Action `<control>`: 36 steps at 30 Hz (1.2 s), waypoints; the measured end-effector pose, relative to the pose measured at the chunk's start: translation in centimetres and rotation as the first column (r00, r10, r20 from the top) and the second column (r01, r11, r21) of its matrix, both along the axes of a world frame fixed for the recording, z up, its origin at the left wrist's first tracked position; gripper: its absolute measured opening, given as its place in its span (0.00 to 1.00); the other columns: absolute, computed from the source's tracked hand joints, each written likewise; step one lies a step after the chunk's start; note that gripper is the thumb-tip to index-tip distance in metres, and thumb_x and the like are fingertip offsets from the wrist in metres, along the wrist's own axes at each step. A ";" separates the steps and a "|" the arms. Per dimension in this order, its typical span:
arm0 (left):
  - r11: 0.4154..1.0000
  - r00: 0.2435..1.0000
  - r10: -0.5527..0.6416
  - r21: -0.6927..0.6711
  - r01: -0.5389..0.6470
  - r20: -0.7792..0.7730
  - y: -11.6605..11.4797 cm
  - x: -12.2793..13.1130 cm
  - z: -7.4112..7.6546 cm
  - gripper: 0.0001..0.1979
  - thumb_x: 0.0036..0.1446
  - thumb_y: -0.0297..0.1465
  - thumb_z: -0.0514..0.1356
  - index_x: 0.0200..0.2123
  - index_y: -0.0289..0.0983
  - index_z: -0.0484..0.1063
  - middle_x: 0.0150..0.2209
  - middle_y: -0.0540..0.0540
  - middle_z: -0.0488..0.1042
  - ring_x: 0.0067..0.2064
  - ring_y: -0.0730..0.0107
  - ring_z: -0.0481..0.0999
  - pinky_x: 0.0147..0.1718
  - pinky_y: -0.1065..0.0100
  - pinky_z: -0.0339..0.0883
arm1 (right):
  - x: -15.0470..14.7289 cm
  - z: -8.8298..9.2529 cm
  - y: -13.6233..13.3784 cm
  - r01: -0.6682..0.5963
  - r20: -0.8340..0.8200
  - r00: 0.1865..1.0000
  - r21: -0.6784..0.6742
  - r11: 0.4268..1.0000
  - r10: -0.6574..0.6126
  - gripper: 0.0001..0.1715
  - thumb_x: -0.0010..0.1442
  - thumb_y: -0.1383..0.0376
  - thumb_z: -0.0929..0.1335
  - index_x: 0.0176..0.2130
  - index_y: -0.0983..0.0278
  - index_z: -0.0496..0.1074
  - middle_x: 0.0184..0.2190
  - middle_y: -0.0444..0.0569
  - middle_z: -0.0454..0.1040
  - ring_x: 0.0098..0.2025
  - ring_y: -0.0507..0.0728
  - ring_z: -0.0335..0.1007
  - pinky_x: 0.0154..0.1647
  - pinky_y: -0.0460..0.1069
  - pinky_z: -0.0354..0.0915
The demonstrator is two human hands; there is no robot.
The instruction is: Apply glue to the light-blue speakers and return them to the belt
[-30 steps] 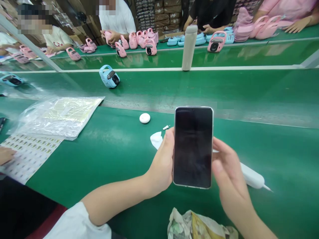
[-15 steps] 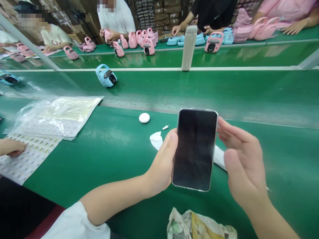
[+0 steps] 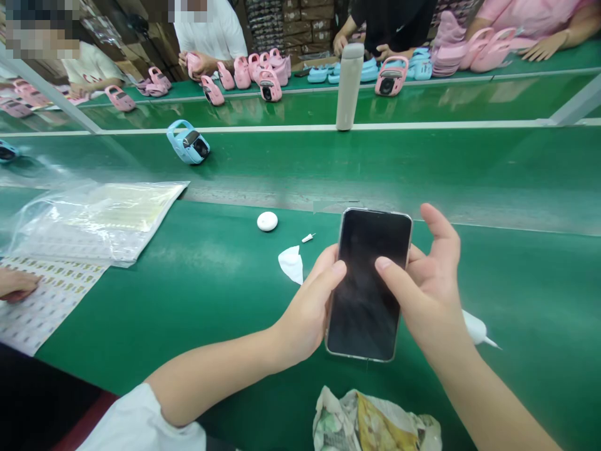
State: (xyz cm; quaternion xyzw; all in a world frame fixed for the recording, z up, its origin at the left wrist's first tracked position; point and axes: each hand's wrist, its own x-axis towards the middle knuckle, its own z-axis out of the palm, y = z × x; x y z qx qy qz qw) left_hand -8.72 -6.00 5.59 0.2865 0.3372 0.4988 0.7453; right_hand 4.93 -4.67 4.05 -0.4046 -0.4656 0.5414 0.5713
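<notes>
From head height, the one view looks forward and down, the phone (image 3: 366, 307) near, across the counter (image 3: 188, 300) to people (image 3: 211, 31) opposite.

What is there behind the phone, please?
Green tabletop shows around the phone, and the left hand grips its left edge. Whatever lies directly behind the phone is covered.

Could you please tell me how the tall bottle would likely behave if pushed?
The bottle stands tall on a narrow base, so it would probably tip if pushed high; its rounded sides suggest it might then roll.
</notes>
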 end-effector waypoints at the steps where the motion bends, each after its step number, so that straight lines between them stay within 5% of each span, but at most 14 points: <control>1: 1.000 1.000 -0.001 -0.011 0.001 -0.006 0.1 -0.1 0.0 0.16 0.60 0.40 0.58 0.48 0.39 0.68 0.46 0.47 0.74 0.54 0.57 0.71 0.51 0.62 0.65 | 0.2 0.0 -0.1 -0.023 -0.004 1.000 0.000 1.000 0.023 0.42 0.64 0.63 0.70 0.65 0.51 0.43 0.46 0.49 0.71 0.47 0.60 0.70 0.38 0.49 0.72; 6: 0.999 0.999 0.028 -0.023 -0.028 -0.037 0.6 -0.3 0.2 0.15 0.59 0.39 0.56 0.47 0.39 0.68 0.43 0.48 0.75 0.49 0.58 0.74 0.45 0.62 0.66 | 0.8 -0.3 -1.1 -0.239 0.053 0.970 0.026 0.971 0.237 0.46 0.64 0.66 0.68 0.65 0.46 0.35 0.57 0.50 0.63 0.53 0.62 0.66 0.49 0.59 0.70; 13: 0.999 0.999 0.001 -0.052 -0.003 -0.034 1.0 -0.6 0.4 0.22 0.47 0.29 0.58 0.48 0.39 0.66 0.44 0.47 0.75 0.50 0.56 0.72 0.47 0.60 0.65 | 0.2 -1.0 -1.2 -0.070 0.007 0.997 -0.055 0.996 0.071 0.32 0.69 0.60 0.64 0.65 0.49 0.44 0.49 0.50 0.70 0.49 0.61 0.70 0.44 0.56 0.73; 25: 0.996 0.999 -0.039 -0.078 0.038 -0.013 1.0 -0.4 0.5 0.36 0.33 0.21 0.58 0.52 0.37 0.63 0.47 0.45 0.72 0.53 0.55 0.69 0.48 0.60 0.64 | 0.7 0.4 -1.8 -0.126 -0.126 0.986 -0.108 0.986 0.112 0.29 0.70 0.65 0.64 0.63 0.45 0.50 0.52 0.46 0.68 0.52 0.59 0.68 0.47 0.55 0.72; 36: 0.997 0.999 -0.046 -0.063 0.044 -0.024 0.9 -0.6 0.5 0.35 0.34 0.21 0.59 0.52 0.39 0.64 0.47 0.47 0.73 0.49 0.59 0.71 0.47 0.61 0.65 | 0.8 0.4 -2.0 -0.157 -0.134 0.980 -0.073 0.985 0.147 0.29 0.70 0.68 0.63 0.63 0.47 0.49 0.51 0.45 0.70 0.54 0.57 0.66 0.45 0.50 0.71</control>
